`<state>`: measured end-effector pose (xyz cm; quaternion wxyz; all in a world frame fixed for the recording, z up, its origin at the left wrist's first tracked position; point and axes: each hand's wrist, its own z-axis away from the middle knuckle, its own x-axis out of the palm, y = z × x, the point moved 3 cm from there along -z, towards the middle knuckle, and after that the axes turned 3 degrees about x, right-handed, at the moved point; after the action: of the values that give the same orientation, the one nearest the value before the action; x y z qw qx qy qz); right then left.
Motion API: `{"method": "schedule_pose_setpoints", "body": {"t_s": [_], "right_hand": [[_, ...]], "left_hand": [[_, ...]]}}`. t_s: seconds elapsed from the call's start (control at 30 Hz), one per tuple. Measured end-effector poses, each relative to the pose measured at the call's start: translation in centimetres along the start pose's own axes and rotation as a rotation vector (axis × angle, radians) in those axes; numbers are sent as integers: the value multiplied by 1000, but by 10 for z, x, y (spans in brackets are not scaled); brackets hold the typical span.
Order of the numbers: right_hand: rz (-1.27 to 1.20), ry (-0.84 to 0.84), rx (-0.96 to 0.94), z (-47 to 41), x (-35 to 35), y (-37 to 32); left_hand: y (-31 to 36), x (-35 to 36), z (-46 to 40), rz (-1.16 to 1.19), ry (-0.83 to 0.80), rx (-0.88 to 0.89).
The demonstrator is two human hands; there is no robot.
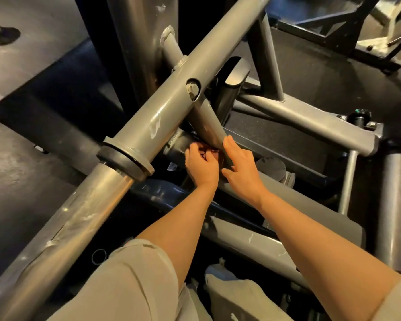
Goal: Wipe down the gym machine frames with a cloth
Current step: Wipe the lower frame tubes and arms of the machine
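Both bare forearms reach forward and down into the middle of a grey gym machine frame [162, 112]. The left hand [200, 166] sits just under a thick diagonal tube that runs from the near left up to the far right, and its fingers are curled around a small dark reddish cloth [214, 155], bunched up and mostly hidden between the two hands. The cloth lies against the lower end of a shorter strut [206, 121] that drops from a bolt [193, 89] in the diagonal tube. The right hand [240, 163] is just beside the left one, almost touching it; its fingers are fairly straight and lie along the right side of the same strut, with the thumb spread out toward the cloth, so it rests on the metal rather than gripping it.

On the diagonal tube, near left of the hands, is a dark collar ring [125, 158], and below that the tube is shinier. To the right, a lower horizontal frame tube [306, 123] runs toward the far right corner, where a black knob [360, 117] stands. A dark rubber floor mat [56, 107] lies at the left. At the near edge, the person's light beige trouser legs [130, 281] fill the bottom of the view.
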<state>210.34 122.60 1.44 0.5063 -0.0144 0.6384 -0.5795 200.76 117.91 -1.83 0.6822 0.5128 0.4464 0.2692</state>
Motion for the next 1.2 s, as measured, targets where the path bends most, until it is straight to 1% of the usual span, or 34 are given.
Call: {"method": "schedule_pose_setpoints", "body": {"t_s": [0.07,0.1,0.13,0.2,0.27,0.33,0.37,0.43,0.47,0.5,0.53,0.6,0.63,0.67,0.73,0.77,0.8,0.9,0.97,1.0,1.03,1.13,1.2], "right_hand": [[52,22,-21,3,2,1],[93,52,-34,6,5,2],[134,101,-49,11,10,6],[201,176,-70,28,24,17],[304,170,-63,43,43,32],[455,147,-83,51,57,40],[520,146,-98,51,61,41],[608,169,-114,44,62,41],[632,183,-111,40,62,42],[638,197,-103,35,61,43],[631,211,-94,31,60,45],[612,226,-84,25,60,52],[613,226,-86,23,60,55],[614,226,-85,22,62,58],[605,225,-70,21,63,61],[599,227,-67,21,64,62],[595,227,-70,21,65,63],[583,231,-85,19,64,66],[563,231,-87,19,63,68],[549,234,-89,19,62,67],[535,239,-94,19,62,67],[502,251,-97,20,63,67],[479,262,-91,20,64,67]], "left_hand": [[-21,3,5,-84,-173,-48],[-30,1,12,-96,-201,-57],[-36,-2,19,-94,-182,-46],[-49,-15,31,-76,-78,-21],[-64,-30,32,-17,26,-84],[-77,-40,22,-17,91,-156],[-81,-42,15,-22,101,-169],[-76,-40,2,-19,39,-140],[-69,-36,-3,-30,-14,-94],[-62,-31,-8,-56,-61,-4],[-57,-23,-12,-109,-121,123],[-60,-1,-15,-301,-320,332],[-66,8,-15,-415,-412,390],[-74,13,-16,-504,-462,445],[-88,15,-23,-563,-443,603],[-90,13,-29,-585,-440,654],[-93,10,-36,-612,-449,646],[-97,7,-66,-744,-477,458],[-92,0,-83,-741,-367,434],[-90,-5,-86,-697,-307,409],[-87,-8,-85,-663,-281,388],[-87,-1,-54,-555,-354,379],[-84,2,-24,-555,-426,444]]}}
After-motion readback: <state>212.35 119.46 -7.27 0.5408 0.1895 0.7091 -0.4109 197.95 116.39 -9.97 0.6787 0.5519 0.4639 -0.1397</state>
